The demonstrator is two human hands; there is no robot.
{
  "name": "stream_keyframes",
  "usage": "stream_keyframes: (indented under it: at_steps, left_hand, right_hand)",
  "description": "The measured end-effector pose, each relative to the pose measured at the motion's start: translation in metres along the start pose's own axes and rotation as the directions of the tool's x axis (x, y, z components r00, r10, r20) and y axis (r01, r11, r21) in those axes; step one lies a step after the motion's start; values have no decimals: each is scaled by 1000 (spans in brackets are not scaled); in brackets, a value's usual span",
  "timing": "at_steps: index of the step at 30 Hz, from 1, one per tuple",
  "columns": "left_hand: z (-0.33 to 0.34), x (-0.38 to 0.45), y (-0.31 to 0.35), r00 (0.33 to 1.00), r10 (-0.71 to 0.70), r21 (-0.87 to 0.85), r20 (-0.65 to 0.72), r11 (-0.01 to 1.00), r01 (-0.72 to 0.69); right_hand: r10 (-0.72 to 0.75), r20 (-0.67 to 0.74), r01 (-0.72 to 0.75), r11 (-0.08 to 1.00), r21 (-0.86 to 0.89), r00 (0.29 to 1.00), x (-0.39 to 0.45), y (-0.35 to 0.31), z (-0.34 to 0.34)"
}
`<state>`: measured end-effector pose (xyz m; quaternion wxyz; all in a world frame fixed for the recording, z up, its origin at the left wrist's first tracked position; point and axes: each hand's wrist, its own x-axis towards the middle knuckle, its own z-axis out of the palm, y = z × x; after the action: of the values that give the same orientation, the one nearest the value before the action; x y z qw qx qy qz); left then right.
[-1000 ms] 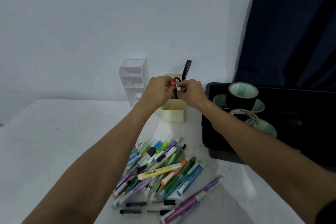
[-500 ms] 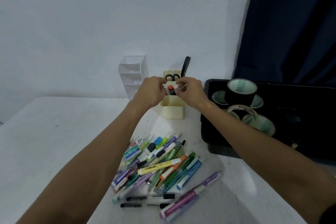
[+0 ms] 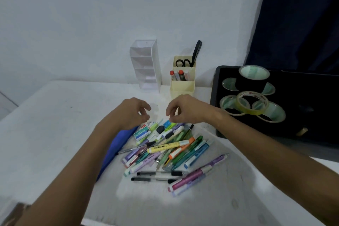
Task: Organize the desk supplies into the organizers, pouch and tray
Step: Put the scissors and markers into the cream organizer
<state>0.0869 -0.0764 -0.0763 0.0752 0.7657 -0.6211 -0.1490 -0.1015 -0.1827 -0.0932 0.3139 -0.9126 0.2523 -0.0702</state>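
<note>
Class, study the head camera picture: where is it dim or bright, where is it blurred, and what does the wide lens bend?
Head view: dim, bluish light overall, with a brighter patch on the white table under the pen pile; the black tray swallows detail; the bottom left corner smears into blur; the wide lens bows the table edge and stretches both forearms; the left hand and right hand are slightly soft.

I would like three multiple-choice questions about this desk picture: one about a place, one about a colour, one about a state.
1. Where are the scissors?
A. in the yellow organizer
B. in the black tray
C. on the pen pile

2. What colour is the pouch?
A. red
B. blue
C. green

3. What does the left hand hold?
A. a tape roll
B. scissors
C. nothing

Answers: 1 A, the handles stick out of its back section. 2 B, blue fabric shows beside the left forearm. 3 C, the fingers curl over the pile, empty.
</note>
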Motion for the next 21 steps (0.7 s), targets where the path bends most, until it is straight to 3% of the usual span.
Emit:
stream_keyframes:
  at_steps: [3, 7, 11, 15, 21]
  left_hand:
    - [11, -17, -15, 993, -65, 13, 98, 998, 64]
    - [20, -31, -30, 983, -157, 60, 100, 987, 152]
    - [31, -40, -36, 960, -188, 175, 208, 973, 153]
    - [47, -46, -40, 935, -173, 173, 310, 977, 123]
    - [41, -47, -39, 947, -171, 142, 271, 980, 136]
  right_hand:
    - [-5, 112, 10, 999, -37, 994, -3, -4, 16]
    - [-4, 181, 30, 990, -141, 984, -4, -6, 33]
    - [33, 300, 39, 972, -230, 953, -7, -6, 48]
    - [-10, 265, 87, 956, -281, 964, -7, -1, 53]
    - [18, 257, 39, 976, -215, 966, -2, 4, 46]
